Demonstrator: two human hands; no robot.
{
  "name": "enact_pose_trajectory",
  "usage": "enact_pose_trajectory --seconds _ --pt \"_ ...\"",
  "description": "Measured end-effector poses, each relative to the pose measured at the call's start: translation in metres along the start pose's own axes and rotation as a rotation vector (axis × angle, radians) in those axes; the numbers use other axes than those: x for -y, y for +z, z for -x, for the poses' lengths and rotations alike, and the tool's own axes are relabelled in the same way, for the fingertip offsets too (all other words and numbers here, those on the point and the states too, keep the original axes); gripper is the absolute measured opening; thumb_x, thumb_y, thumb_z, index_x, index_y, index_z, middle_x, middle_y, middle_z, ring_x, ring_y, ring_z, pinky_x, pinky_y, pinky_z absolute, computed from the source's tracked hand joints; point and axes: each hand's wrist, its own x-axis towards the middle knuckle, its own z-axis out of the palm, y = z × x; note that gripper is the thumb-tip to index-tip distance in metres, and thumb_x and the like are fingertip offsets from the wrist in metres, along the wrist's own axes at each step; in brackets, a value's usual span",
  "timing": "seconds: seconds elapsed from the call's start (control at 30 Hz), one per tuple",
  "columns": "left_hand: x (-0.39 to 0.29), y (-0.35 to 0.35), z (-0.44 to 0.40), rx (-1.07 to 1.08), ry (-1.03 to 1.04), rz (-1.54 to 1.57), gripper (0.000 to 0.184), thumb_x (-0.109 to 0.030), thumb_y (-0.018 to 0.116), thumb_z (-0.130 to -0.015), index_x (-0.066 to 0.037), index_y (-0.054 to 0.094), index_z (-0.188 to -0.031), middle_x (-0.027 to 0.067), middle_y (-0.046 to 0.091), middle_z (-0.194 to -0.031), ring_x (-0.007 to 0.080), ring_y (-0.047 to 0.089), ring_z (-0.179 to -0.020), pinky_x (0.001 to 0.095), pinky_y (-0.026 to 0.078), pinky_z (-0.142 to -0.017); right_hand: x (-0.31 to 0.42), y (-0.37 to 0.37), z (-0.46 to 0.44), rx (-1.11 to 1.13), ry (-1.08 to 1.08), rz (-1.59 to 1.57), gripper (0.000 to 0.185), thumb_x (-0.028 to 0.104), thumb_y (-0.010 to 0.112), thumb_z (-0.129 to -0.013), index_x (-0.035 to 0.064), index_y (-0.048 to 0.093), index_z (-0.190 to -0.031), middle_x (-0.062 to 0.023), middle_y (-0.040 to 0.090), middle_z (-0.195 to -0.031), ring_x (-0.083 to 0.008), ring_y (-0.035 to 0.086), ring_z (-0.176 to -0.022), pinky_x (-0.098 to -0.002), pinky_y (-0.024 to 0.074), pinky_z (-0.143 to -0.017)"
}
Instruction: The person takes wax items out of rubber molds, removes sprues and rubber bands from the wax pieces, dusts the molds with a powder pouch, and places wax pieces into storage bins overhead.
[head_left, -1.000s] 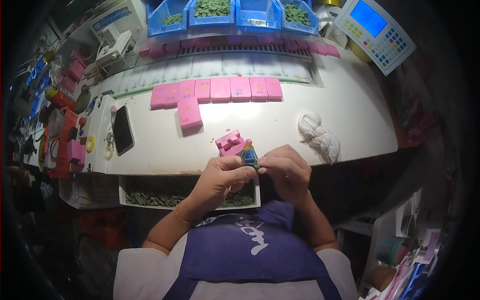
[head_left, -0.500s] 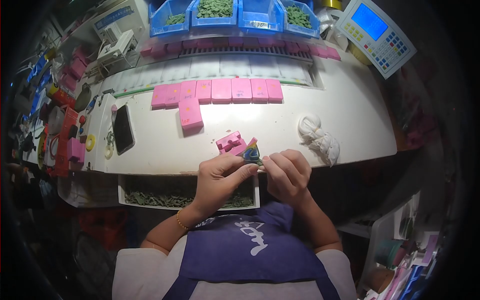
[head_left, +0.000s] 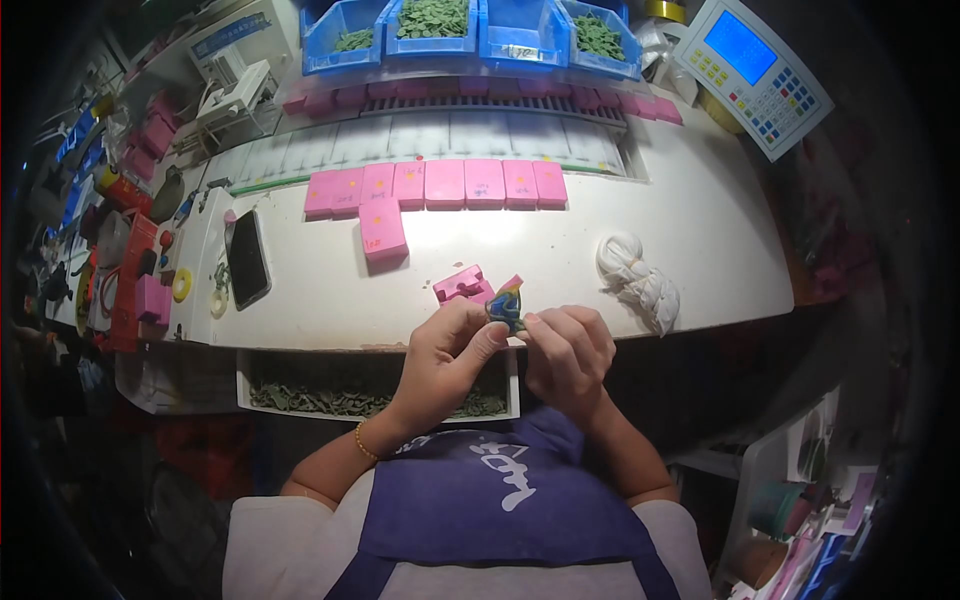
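Note:
Between my two hands is a small bent piece coloured blue, yellow-green and pink (head_left: 506, 306), held just over the table's front edge. My left hand (head_left: 452, 345) pinches it from the left between thumb and fingers. From the right, the fingertips of my right hand (head_left: 570, 350) close on its lower end, where a bit of green shows; what exactly they grip is too small to make out. Just behind the fingers lies a pink mould block (head_left: 462, 284) with notches cut in its top, partly covered by the held piece.
A row of pink blocks (head_left: 444, 185) stands mid-table, one marked block (head_left: 383, 232) in front. A phone (head_left: 248, 258) lies left, a knotted white cloth (head_left: 640, 282) right. Below the edge, a drawer (head_left: 515, 385) holds green pieces. Blue bins (head_left: 342, 52) and a keypad console (head_left: 755, 72) stand behind.
The held piece has turned slightly and its blue face looks more folded. My left thumb has shifted a little, and both hands stay in nearly the same place.

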Motion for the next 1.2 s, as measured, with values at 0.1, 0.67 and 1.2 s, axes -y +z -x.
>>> enact_pose_trajectory --seconds 0.1,0.67,1.2 --pt "0.0 -0.001 0.003 -0.036 0.044 -0.297 0.021 -0.009 0.064 -0.097 0.002 0.061 -0.114 0.0059 0.067 -0.086 0.0067 0.059 -0.074 0.0216 0.047 -0.063 0.007 0.005 -0.001 0.001 0.047 -0.027 0.027 -0.001 0.072 -0.074 -0.0009 0.064 -0.1 -0.0113 0.065 -0.088 -0.0274 0.063 -0.075 -0.0375 0.0532 -0.065" --pt "0.0 0.006 0.0 -0.1 0.183 -0.261 0.029 -0.009 0.061 -0.098 0.002 0.06 -0.125 0.0072 0.071 -0.086 0.0068 0.06 -0.066 0.0229 0.049 -0.056 0.006 0.008 -0.003 0.043 0.054 0.026 0.025 0.001 0.076 -0.076 -0.0002 0.064 -0.098 -0.0103 0.065 -0.084 -0.0267 0.064 -0.073 -0.0364 0.0525 -0.064" --pt "0.006 0.001 0.001 -0.101 0.095 -0.497 0.023 -0.019 0.062 -0.099 0.001 0.066 -0.11 0.0041 0.069 -0.076 0.0076 0.06 -0.063 0.0239 0.048 -0.056 -0.015 0.017 0.003 0.014 0.133 0.091 0.018 0.002 0.076 -0.078 0.0039 0.064 -0.091 -0.0076 0.063 -0.08 -0.0251 0.061 -0.07 -0.0363 0.0479 -0.06"
